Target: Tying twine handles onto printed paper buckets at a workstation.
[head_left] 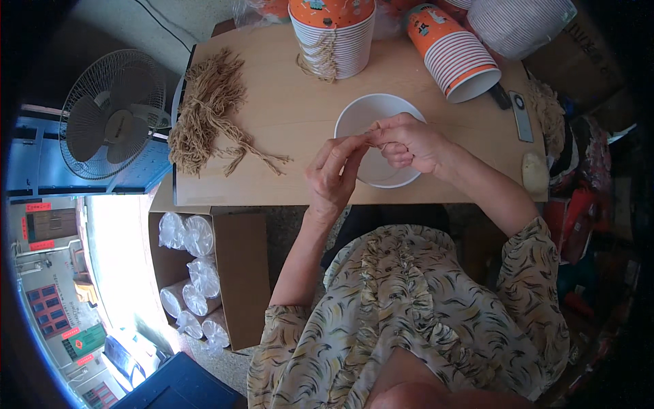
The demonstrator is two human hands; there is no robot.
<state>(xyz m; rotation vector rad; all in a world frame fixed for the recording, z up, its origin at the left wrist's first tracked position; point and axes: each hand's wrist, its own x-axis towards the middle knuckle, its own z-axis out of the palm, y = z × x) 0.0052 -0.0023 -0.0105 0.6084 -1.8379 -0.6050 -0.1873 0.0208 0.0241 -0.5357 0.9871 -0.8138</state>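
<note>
A white paper bucket (361,116) lies on its side on the wooden table (272,102), its open mouth facing me. My left hand (334,174) rests against its near left rim, fingers pinched on a thin tan string. My right hand (409,142) is curled over the bucket's mouth, fingertips meeting the left hand's and gripping the same string where it meets the rim.
A heap of tan twine handles (208,112) lies at the table's left. Stacks of orange and white buckets (334,34) (453,58) stand at the back. A fan (112,112) is left of the table, with a carton of wrapped lids (197,273) below it.
</note>
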